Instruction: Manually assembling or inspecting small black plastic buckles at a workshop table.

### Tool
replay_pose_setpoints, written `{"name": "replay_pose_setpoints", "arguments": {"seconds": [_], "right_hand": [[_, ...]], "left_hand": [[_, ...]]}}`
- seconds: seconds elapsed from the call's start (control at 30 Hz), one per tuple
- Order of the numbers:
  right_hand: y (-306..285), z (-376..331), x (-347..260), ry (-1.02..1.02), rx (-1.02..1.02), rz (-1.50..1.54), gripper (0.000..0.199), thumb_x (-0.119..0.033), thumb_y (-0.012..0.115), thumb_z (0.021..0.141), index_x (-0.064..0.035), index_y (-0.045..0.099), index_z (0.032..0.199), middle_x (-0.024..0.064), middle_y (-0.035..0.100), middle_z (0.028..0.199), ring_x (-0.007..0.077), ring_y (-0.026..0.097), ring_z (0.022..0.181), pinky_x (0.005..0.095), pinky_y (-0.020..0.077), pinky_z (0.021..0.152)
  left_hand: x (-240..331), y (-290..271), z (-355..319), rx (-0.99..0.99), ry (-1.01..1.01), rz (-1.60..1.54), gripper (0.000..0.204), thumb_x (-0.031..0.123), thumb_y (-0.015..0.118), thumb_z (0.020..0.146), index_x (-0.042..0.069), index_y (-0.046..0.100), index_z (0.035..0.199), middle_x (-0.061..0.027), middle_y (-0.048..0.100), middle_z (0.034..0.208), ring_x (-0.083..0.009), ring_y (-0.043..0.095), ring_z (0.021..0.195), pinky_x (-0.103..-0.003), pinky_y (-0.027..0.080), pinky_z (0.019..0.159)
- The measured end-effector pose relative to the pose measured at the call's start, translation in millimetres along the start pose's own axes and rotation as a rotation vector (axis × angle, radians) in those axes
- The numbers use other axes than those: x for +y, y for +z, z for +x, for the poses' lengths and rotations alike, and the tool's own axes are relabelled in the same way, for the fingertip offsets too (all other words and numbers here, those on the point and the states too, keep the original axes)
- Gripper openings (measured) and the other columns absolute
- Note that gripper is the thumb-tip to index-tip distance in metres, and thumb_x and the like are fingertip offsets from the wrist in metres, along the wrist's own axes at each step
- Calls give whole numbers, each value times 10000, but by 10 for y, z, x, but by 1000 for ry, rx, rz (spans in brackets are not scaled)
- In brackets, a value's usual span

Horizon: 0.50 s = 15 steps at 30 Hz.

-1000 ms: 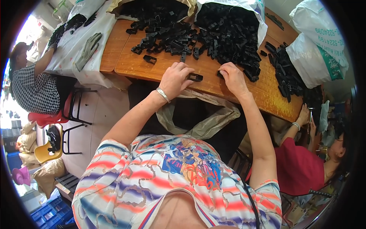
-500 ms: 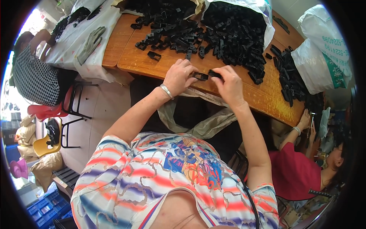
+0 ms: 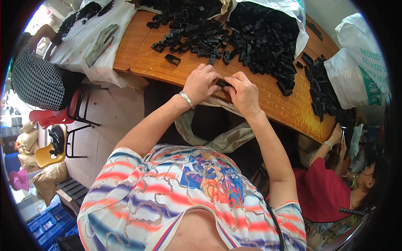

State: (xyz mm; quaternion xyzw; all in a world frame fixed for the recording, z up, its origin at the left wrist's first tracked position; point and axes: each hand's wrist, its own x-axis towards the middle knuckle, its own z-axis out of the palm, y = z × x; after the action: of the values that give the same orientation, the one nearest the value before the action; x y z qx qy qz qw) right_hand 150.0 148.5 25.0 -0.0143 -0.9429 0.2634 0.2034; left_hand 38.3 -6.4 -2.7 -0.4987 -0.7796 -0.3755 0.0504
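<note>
My left hand and my right hand meet just over the near edge of the table. Between their fingertips is a small black plastic buckle piece, mostly covered by the fingers. Both hands are closed in a pinch, the left on one end and the right on the other. At this size I cannot tell whether the two pieces are fully joined. A single open-framed black piece lies on the wood beyond my left hand, near a spread of loose black plastic pieces.
A white sack spills a big heap of black pieces onto the wooden table. More black parts lie right, beside a white bag. Co-workers sit left and right. A grey glove rests on the left table.
My right hand has moved left, bringing its black piece against the frame piece in my left hand. Before, the two pieces were held slightly apart.
</note>
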Motion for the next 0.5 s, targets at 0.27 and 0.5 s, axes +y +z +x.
{"name": "replay_pose_setpoints", "arguments": {"seconds": [0.27,0.5], "right_hand": [[107,-116,-42,-154,49,-207,344,-31,697,785,-42,661,1127,107,601,941,323,615,833,406,527,722],[164,-766,-289,-61,-174,1,282,-138,770,762,-56,680,1016,127,635,926,315,654,834,399,541,702]], "left_hand": [[-28,-61,32,-48,-16,-13,269,118,740,730,56,691,987,-77,607,910,-281,551,927,-361,475,842],[-170,-334,265,-61,97,98,251,63,645,789,138,679,1026,-82,583,920,-265,581,911,-371,515,777]]}}
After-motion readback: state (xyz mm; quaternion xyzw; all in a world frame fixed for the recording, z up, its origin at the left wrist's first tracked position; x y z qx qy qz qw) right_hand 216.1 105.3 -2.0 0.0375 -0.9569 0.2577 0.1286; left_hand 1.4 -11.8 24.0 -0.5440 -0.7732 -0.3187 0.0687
